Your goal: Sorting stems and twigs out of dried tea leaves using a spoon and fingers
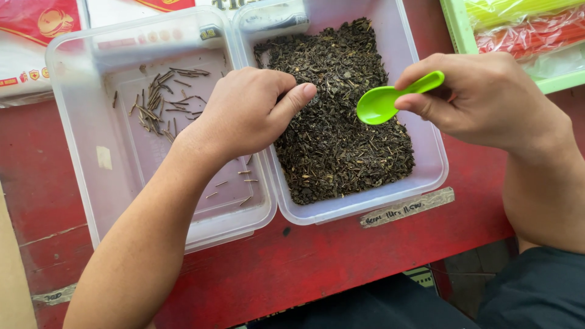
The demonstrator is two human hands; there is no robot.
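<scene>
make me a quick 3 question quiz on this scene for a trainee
1. True or false: the right hand holds a green spoon.
2. Which tub holds the dark loose leaves? A) the left tub B) the right tub C) the green tray
3. Fill in: the left tub holds only a few thin ____.

Key
1. True: the spoon is pinched above the leaves, its bowl looking empty.
2. B: the left hand reaches across the tubs' shared edge into that pile.
3. Stems, scattered over the tub's floor.
</scene>
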